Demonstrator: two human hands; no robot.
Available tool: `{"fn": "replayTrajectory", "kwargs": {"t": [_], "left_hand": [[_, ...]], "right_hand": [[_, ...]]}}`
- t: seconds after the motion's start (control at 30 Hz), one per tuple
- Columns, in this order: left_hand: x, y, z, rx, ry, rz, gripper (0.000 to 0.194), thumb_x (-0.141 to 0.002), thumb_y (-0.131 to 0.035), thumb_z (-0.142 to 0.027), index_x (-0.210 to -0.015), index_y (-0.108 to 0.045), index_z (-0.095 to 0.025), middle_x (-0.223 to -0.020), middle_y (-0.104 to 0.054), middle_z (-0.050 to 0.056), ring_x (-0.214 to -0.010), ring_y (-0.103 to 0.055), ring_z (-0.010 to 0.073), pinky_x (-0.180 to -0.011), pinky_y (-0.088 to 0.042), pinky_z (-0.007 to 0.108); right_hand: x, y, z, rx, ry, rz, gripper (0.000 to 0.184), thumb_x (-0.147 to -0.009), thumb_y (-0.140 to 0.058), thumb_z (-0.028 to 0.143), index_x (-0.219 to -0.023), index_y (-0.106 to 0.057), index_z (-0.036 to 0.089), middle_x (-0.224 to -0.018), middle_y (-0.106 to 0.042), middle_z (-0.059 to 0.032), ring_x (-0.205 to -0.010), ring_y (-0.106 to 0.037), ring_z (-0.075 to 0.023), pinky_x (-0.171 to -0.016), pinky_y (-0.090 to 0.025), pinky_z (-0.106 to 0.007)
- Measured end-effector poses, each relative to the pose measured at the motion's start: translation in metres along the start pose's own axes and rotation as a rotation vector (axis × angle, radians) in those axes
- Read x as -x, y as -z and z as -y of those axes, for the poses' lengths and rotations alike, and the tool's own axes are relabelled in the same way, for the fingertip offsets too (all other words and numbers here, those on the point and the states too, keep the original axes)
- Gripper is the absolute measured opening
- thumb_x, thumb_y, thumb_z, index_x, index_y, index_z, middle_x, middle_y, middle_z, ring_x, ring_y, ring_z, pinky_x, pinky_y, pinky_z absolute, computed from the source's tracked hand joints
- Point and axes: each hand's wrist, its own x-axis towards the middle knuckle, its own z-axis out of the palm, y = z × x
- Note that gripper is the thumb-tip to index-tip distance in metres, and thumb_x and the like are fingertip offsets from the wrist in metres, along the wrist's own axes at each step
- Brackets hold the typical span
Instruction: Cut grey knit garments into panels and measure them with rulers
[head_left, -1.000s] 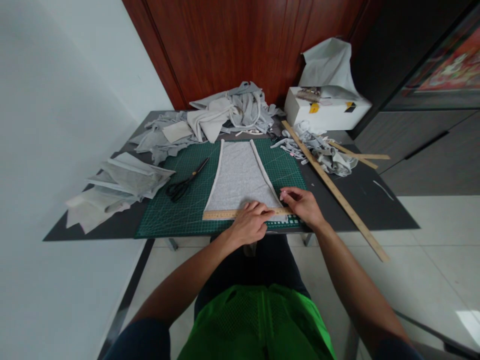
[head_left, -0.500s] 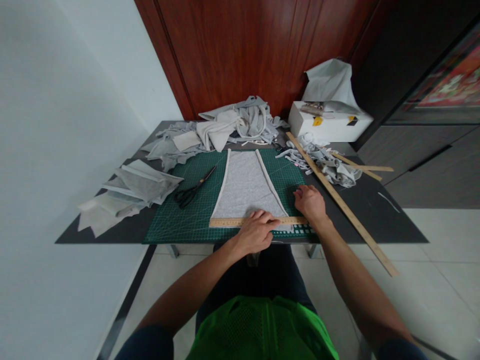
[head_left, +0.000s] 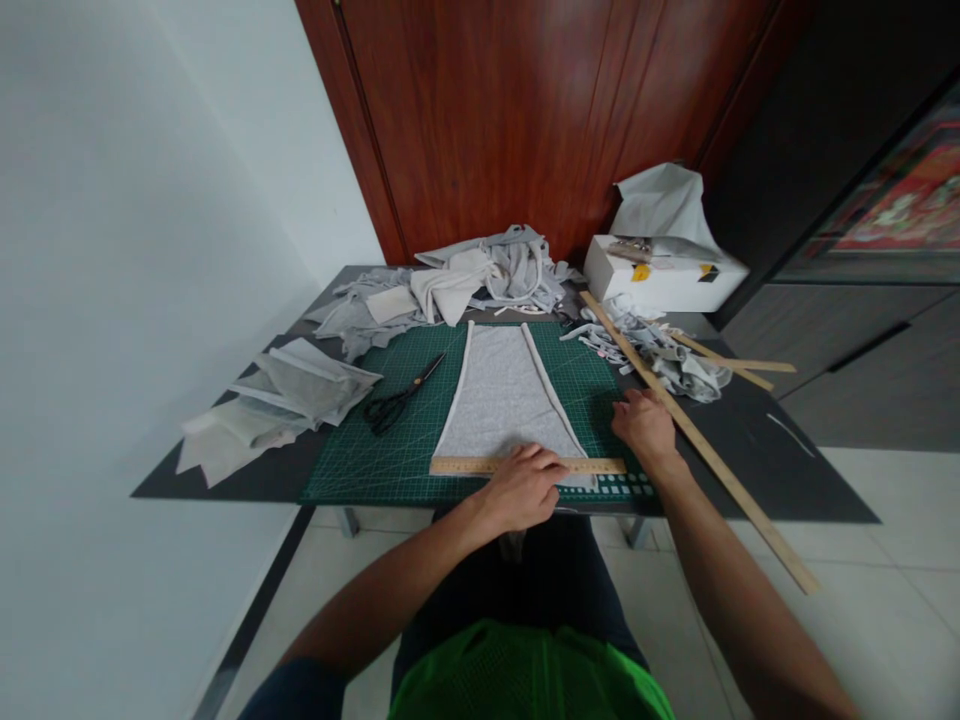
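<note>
My left hand (head_left: 529, 487) presses a short wooden ruler (head_left: 465, 466) down across the near end of a grey fabric piece (head_left: 501, 390). The fabric narrows toward the far end, and its long side edges are rolled. It lies on a green cutting mat (head_left: 360, 455). Right of the ruler's end, my right hand (head_left: 645, 425) rests low over the mat with curled fingers. Whatever those fingers hold is hidden; a dark patch shows beside them. Black-handled scissors (head_left: 401, 395) lie on the mat left of the fabric, blades pointing away from me.
Folded fabric pieces (head_left: 307, 385) lie at the left, and a heap of grey cloth (head_left: 450, 285) fills the back. A long wooden ruler (head_left: 720, 465) overhangs the front edge at right, beside scraps (head_left: 686, 370). A white box (head_left: 667, 280) stands at the back right.
My right hand has shifted slightly right, away from the ruler's end. My left hand stays on the ruler. The whole view has tilted up, so everything sits lower.
</note>
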Motion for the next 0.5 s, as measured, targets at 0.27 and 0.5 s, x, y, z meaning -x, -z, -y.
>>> {"fn": "replayTrajectory", "kwargs": {"t": [0.27, 0.5], "left_hand": [[-0.006, 0.014, 0.007, -0.004, -0.024, -0.072, 0.027, -0.096, -0.052, -0.013, -0.103, -0.077, -0.020, -0.112, -0.076, 0.007, -0.106, -0.067, 0.0225, -0.106, -0.052, 0.041], [-0.024, 0.042, 0.079, -0.101, 0.107, -0.196, 0.042, -0.099, -0.046, -0.015, -0.131, -0.072, -0.020, -0.136, -0.071, 0.009, -0.129, -0.063, 0.0233, -0.115, -0.047, 0.044]], "right_hand": [[0.011, 0.008, 0.055, -0.393, 0.422, 0.012, 0.030, -0.097, -0.051, 0.020, -0.110, -0.078, 0.018, -0.111, -0.078, -0.0152, -0.107, -0.070, -0.0292, -0.102, -0.055, -0.043], [0.021, -0.006, 0.081, -0.384, 0.593, 0.159, 0.034, -0.101, -0.052, 0.020, -0.125, -0.076, 0.018, -0.135, -0.073, -0.0147, -0.124, -0.068, -0.0288, -0.106, -0.054, -0.045]]}}
